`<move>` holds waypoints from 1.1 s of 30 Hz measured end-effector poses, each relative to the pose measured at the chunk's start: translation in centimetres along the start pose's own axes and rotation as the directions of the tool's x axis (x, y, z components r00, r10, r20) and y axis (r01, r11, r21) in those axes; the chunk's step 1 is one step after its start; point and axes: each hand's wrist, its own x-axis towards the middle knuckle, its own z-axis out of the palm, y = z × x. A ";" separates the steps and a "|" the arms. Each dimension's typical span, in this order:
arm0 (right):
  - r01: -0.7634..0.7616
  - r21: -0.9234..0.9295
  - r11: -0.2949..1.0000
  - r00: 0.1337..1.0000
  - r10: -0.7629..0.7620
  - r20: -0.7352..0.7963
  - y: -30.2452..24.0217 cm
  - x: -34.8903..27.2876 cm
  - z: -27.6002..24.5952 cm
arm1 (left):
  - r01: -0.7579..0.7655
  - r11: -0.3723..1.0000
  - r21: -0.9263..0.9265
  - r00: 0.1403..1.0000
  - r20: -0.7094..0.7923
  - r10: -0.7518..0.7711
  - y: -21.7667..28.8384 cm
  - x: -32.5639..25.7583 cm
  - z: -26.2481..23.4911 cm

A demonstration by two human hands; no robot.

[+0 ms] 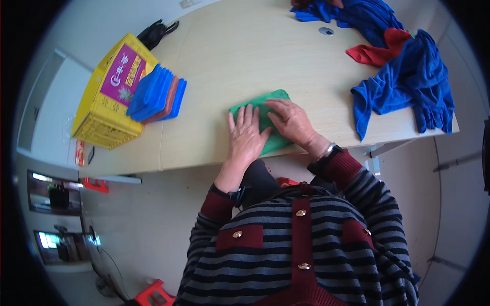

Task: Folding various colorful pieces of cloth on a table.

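Note:
A green cloth (273,145) lies flat near the front edge of the table, spread out beneath both hands. My left hand (245,135) rests on its left part, fingers stretched out and slightly apart. On the upper right part lies my right hand (292,122), palm down, its fingers extended toward the left. Neither hand grips the cloth; both press on it from above. Parts of the cloth are hidden under the palms.
Folded blue and brown cloths (153,97) lean in a stack against a yellow box (104,97) on the left. Behind it lies a black bag (155,34). Rumpled blue cloths (416,76) and a red cloth (380,50) lie at the right. The table (214,56) has a round cable hole (326,31).

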 end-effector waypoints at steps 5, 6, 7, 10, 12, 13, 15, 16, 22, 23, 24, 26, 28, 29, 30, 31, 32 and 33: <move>0.401 -0.069 0.914 0.913 -0.392 0.115 -6.2 -1.8 1.8 | -0.012 0.981 0.194 0.997 0.071 -0.002 0.1 0.9 2.0; 0.400 -0.060 0.915 0.912 -0.390 0.124 -6.8 -1.8 1.9 | -0.007 0.980 0.199 1.000 0.029 0.001 0.2 0.8 2.4; 0.376 -0.059 0.925 0.919 -0.364 0.148 -7.3 -1.8 2.0 | -0.003 0.979 0.204 1.000 -0.012 0.005 0.2 0.5 2.8; 0.320 -0.044 0.947 0.929 -0.304 0.209 -7.8 -1.9 2.1 | 0.012 0.976 0.219 0.992 -0.124 0.016 0.6 0.2 3.9; 0.280 0.136 0.950 0.911 -0.308 0.274 -6.4 -1.1 1.1 | 0.023 0.972 0.232 0.979 -0.200 0.025 0.9 0.3 4.3; 0.252 0.222 0.942 0.900 -0.313 0.305 -6.0 -1.0 1.0 | 0.029 0.973 0.228 0.982 -0.190 0.016 0.7 0.3 4.4; 0.237 0.228 0.945 0.902 -0.301 0.310 -6.2 -1.1 1.0 | 0.000 0.978 0.206 0.991 -0.129 0.027 0.4 0.8 4.5; 0.225 0.228 0.947 0.907 -0.289 0.307 -6.3 -1.1 1.0 | -0.015 0.981 0.195 0.994 -0.100 0.035 0.3 0.8 4.5; 0.268 -0.052 0.962 0.946 -0.253 0.204 -8.9 -1.7 2.0 | -0.008 0.967 0.253 0.964 -0.255 0.075 0.6 -0.7 4.7; 0.264 0.000 0.965 0.936 -0.256 0.242 -8.6 -1.5 1.9 | 0.003 0.967 0.253 0.966 -0.249 0.063 0.7 -0.6 4.8; 0.257 0.050 0.965 0.925 -0.261 0.278 -8.4 -1.3 1.6 | 0.012 0.967 0.254 0.968 -0.246 0.052 0.7 -0.4 4.8; 0.250 0.099 0.963 0.911 -0.269 0.313 -7.9 -1.0 1.4 | 0.009 0.973 0.229 0.965 -0.258 0.052 0.5 0.0 5.4; 0.244 0.136 0.960 0.905 -0.276 0.324 -7.5 -0.8 1.3 | -0.003 0.984 0.177 0.957 -0.284 0.054 0.3 0.1 5.8; 0.239 0.154 0.959 0.902 -0.278 0.330 -7.3 -0.8 1.3 | -0.002 0.984 0.176 0.957 -0.285 0.053 0.3 0.1 5.7; 0.240 0.153 0.959 0.901 -0.279 0.331 -7.3 -0.8 1.3 | 0.002 0.984 0.180 0.960 -0.277 0.049 0.2 0.1 5.7; 0.238 0.169 0.957 0.903 -0.282 0.324 -7.3 -0.8 1.3 | 0.005 0.983 0.184 0.962 -0.269 0.045 0.2 0.1 5.6; 0.236 0.184 0.954 0.905 -0.285 0.316 -7.3 -0.8 1.3 | 0.008 0.982 0.189 0.964 -0.261 0.042 0.2 0.1 5.5; 0.234 0.200 0.951 0.907 -0.288 0.308 -7.3 -0.8 1.3 | 0.010 0.982 0.189 0.964 -0.262 0.041 0.3 0.0 5.5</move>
